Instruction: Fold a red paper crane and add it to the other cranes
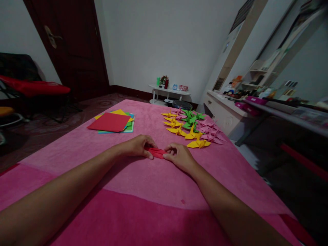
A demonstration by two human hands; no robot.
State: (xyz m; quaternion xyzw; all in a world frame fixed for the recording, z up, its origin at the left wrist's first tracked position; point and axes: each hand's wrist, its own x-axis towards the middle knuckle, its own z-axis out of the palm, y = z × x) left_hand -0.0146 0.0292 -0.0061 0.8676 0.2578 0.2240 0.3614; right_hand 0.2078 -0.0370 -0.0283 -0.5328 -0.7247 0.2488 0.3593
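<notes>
A small folded piece of red paper (156,152) lies low over the pink cloth, between my two hands. My left hand (140,146) grips its left end, thumb in front and fingers behind. At the right end, my right hand (179,156) pinches the paper between thumb and fingertips. Parts of the folds are hidden by the fingers. To the left rests a loose stack of coloured paper squares (110,122), a red sheet on top with yellow, green and blue edges showing. Folded paper cranes in yellow (199,143), green (191,118) and pink (208,129) sit in rows to the right.
The pink cloth (143,191) covers the broad surface under my arms. Beyond its far edge stands a low white table (169,90) with small items on it. A cluttered white cabinet (225,109) and a desk are on the right; a chair (33,87) with red fabric is left.
</notes>
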